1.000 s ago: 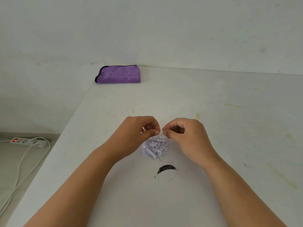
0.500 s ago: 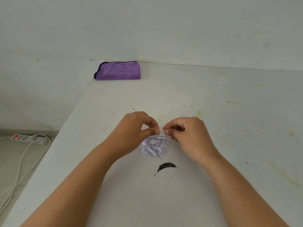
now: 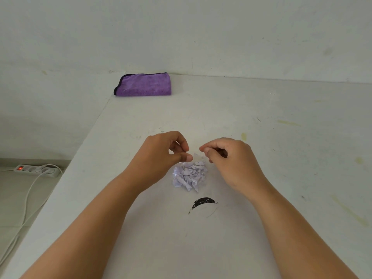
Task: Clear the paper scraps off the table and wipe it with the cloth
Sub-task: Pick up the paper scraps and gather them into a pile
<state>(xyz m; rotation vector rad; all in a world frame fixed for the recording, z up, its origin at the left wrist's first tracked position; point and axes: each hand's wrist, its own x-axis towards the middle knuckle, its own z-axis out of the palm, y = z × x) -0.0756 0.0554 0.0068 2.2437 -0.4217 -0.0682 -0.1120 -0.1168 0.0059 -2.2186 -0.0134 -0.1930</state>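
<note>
A small heap of pale lilac paper scraps (image 3: 190,175) lies on the white table (image 3: 281,158), in its near middle. My left hand (image 3: 161,156) and my right hand (image 3: 227,158) hover just above the heap's far side, a small gap between them. On each hand the thumb and fingertips are pinched together, and I see no paper in either pinch. One pale scrap (image 3: 196,157) shows in the gap, right over the heap. A folded purple cloth (image 3: 144,84) with a dark hem lies at the table's far left corner, against the wall.
A black curved mark (image 3: 202,202) is on the table just in front of the heap. Yellowish stains (image 3: 288,123) dot the right side. The table's left edge drops to the floor, where a white power strip (image 3: 35,170) lies with its cable trailing.
Half a second ago both hands pinched one small scrap together. They have since pulled apart sideways, and a scrap now sits in the gap over the heap.
</note>
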